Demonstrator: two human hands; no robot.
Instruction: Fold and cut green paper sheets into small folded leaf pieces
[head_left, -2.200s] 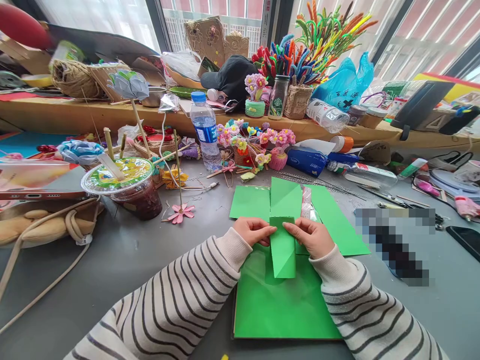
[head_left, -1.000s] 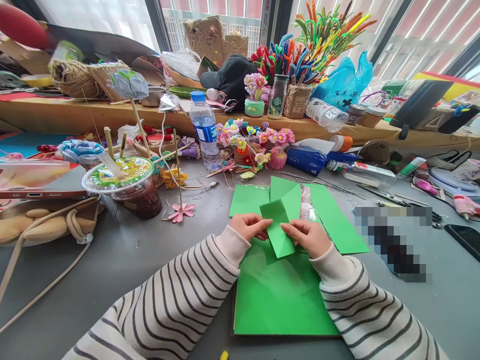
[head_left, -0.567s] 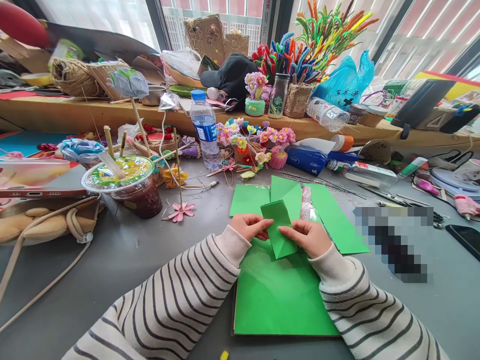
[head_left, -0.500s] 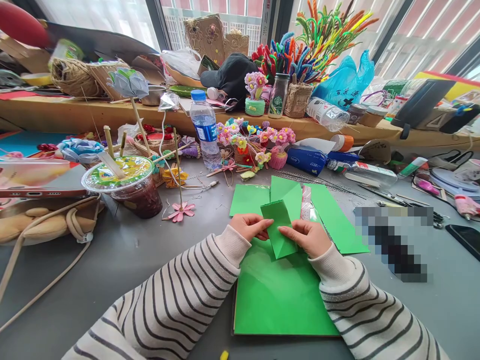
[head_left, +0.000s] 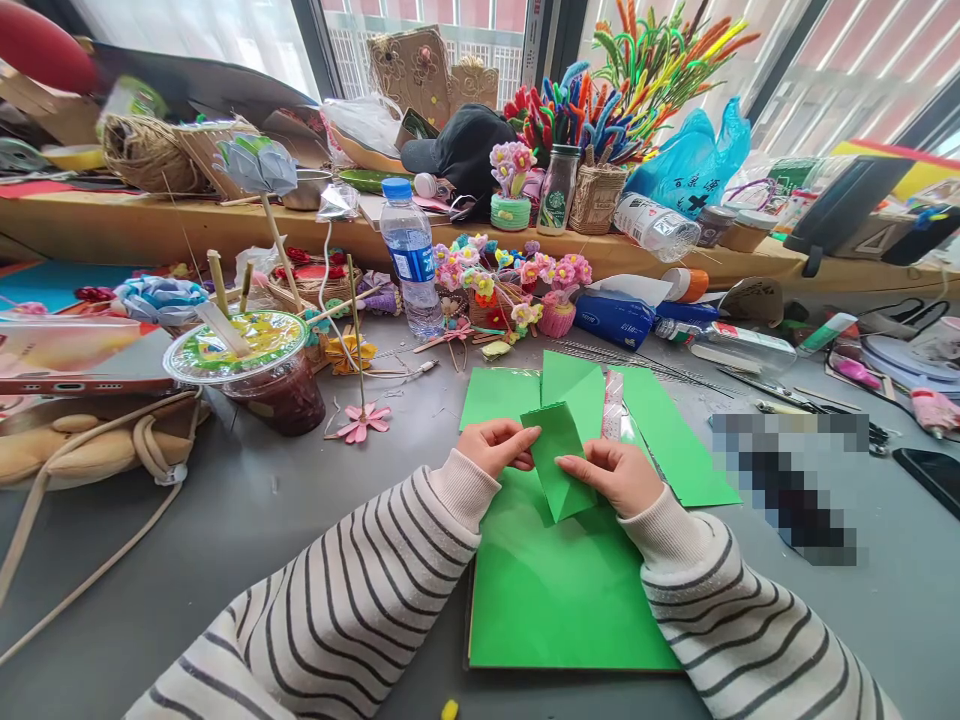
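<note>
Between my two hands is a small folded piece of green paper (head_left: 556, 455), tilted and tapering to a point at its lower end. My left hand (head_left: 491, 447) pinches its upper left edge between thumb and fingers. On the other side my right hand (head_left: 619, 474) grips its right edge, the thumb lying on the front face. Beneath it lies a large green sheet (head_left: 562, 600) on the grey table. Behind the hands are more pieces of green paper (head_left: 671, 440), with a clear ruler (head_left: 612, 405) partly under them.
To the left stand a lidded drink cup (head_left: 285, 400) and a pink paper flower (head_left: 364, 424) on a stick. A water bottle (head_left: 414, 265) and crocheted flowers (head_left: 555, 272) are farther back. Thin wires (head_left: 660, 368) lie behind the paper. A cluttered wooden ledge (head_left: 465, 228) runs along the windows.
The folded green paper has shifted very slightly left and down at its tip. My left hand has moved a little left with it; both hands keep their hold.
</note>
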